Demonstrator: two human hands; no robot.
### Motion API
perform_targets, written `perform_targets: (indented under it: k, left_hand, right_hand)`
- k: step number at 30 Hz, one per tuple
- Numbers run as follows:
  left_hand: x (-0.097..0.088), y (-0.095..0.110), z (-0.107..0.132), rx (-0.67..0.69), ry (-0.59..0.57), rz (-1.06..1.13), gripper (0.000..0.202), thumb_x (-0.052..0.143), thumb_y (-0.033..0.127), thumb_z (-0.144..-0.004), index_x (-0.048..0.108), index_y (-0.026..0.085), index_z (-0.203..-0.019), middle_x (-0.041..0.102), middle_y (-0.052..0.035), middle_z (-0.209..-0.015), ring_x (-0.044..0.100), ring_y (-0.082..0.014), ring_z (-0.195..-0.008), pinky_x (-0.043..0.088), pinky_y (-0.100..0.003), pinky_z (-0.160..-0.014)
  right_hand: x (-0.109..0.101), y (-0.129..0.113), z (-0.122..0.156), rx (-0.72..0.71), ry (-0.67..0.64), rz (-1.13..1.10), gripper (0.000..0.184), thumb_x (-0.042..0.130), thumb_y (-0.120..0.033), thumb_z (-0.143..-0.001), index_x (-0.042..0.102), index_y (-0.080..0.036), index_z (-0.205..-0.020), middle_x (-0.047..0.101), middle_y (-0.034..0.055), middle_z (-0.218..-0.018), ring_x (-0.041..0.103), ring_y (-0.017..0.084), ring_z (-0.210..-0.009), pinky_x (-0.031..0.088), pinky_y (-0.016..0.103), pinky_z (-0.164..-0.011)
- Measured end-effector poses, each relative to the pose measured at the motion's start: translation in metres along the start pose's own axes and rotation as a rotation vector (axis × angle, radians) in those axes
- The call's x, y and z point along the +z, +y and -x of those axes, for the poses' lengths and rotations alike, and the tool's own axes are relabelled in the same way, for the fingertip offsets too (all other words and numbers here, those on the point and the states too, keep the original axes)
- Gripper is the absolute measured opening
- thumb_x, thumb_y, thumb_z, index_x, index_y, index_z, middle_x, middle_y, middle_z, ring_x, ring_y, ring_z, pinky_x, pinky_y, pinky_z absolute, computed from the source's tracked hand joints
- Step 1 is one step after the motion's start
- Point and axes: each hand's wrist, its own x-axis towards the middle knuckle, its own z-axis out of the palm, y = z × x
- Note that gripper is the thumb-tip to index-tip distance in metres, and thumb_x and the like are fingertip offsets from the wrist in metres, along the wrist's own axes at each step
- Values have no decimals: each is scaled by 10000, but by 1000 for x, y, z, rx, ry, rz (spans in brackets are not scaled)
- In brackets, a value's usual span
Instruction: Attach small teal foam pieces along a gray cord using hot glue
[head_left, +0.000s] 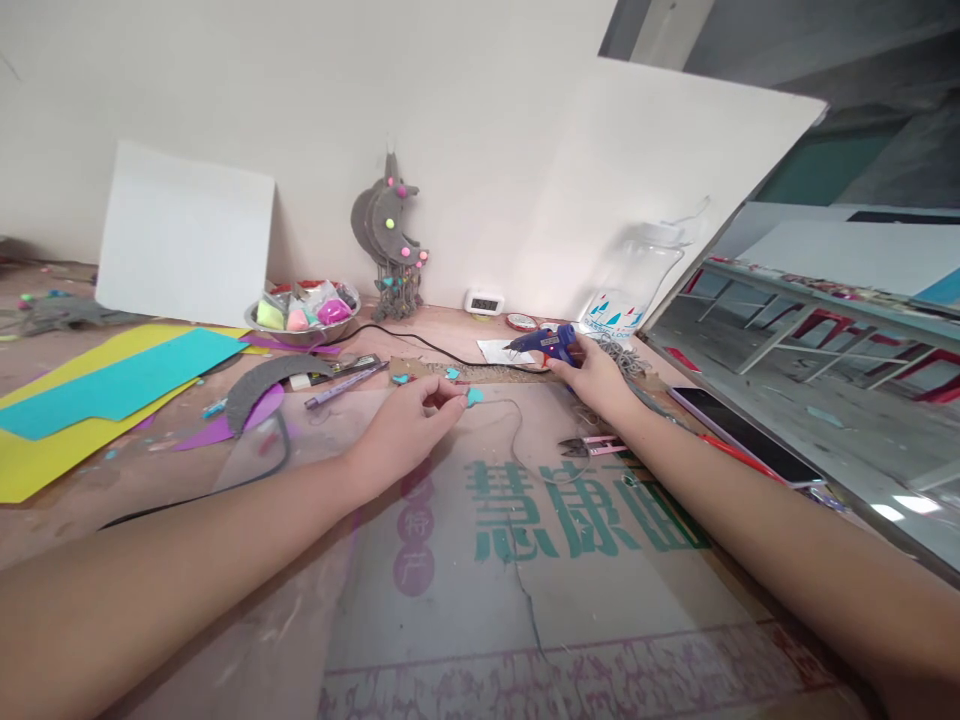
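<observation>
A small turquoise felt-like heart (474, 397) sits at the fingertips of my left hand (412, 425), pinched between thumb and finger. From it a thin grey string (517, 430) trails rightward and down across the plastic sheet. My right hand (600, 378) is wrapped round a blue hot glue gun (556, 344), whose nozzle points left over a white paper piece (495, 352). Other turquoise pieces (452, 373) lie just behind my left hand. Pink-handled thread snips (592, 446) rest below my right wrist.
Yellow sheets (45, 470), a turquoise sheet (142, 380) and a grey felt arc (259, 385) lie left. Behind stand a metal bowl (300, 330), a grey moon ornament (386, 225), a small clock (484, 302) and a clear jar (634, 275). A phone (746, 435) lies right.
</observation>
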Motion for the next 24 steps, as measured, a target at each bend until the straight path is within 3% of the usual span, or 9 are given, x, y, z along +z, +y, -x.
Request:
perform_targets:
  k: [4, 6, 8, 10, 13, 16, 19, 24]
  left_hand:
    - [0, 1, 0, -10, -8, 4, 174, 507, 349, -823, 551, 197, -749, 584, 30, -714, 495, -113, -592, 381, -236, -584]
    - [0, 1, 0, -13, -6, 9, 169, 506, 343, -823, 552, 196, -754, 586, 27, -724, 504, -117, -612, 387, -237, -597]
    - [1, 1, 0, -9, 3, 18, 168, 503, 341, -824, 558, 196, -761, 593, 21, -747, 517, -121, -642, 398, -237, -618]
    - [1, 1, 0, 8, 16, 28, 165, 499, 337, -824, 562, 195, -768, 606, 14, -774, 532, -127, -677, 410, -238, -640]
    - [0, 2, 0, 40, 43, 26, 157, 491, 315, -825, 566, 190, -768, 623, 4, -804, 551, -137, -744, 427, -241, -691]
    - [-1, 1, 0, 76, 70, 2, 151, 486, 292, -826, 575, 184, -769, 629, 0, -803, 559, -141, -790, 432, -247, -751]
    - [-1, 0, 0, 124, 68, -10, 162, 470, 284, -838, 580, 182, -776, 634, -8, -815, 561, -141, -801, 433, -256, -773]
    - [0, 0, 1, 139, 70, -6, 155, 478, 286, -839, 585, 181, -799, 642, -11, -845, 562, -141, -815, 434, -256, -778]
  right_hand:
    - [-7, -8, 5, -49, 247, -137, 681, 641, -374, -722, 385, -150, -1312, 533, 142, -1181, 577, 219, -989, 478, 386, -875]
    - [-14, -20, 11, -122, 375, -159, 593, 614, -377, -752, 410, -176, -1272, 523, 125, -1176, 562, 207, -989, 475, 368, -868]
    - [-20, -38, 22, -168, 394, -158, 422, 584, -396, -784, 502, -200, -1148, 570, 95, -1064, 576, 192, -884, 485, 336, -794]
    - [-22, -58, 36, -179, 215, -157, 240, 529, -432, -825, 589, -210, -896, 608, 50, -831, 577, 175, -746, 476, 304, -703]
    - [-17, -84, 62, -237, -185, -78, 334, 487, -442, -855, 604, -194, -664, 595, 18, -645, 553, 154, -633, 439, 276, -626]
    - [-7, -95, 83, -335, -452, 14, 325, 476, -428, -874, 686, -198, -782, 639, 20, -701, 556, 145, -640, 414, 265, -609]
    - [2, -93, 94, -343, -510, 85, 346, 520, -474, -848, 679, -228, -1031, 631, 14, -720, 534, 136, -620, 393, 259, -586]
    - [13, -84, 93, -316, -528, 76, 465, 576, -502, -804, 614, -240, -1186, 535, -17, -657, 475, 117, -585, 376, 243, -570]
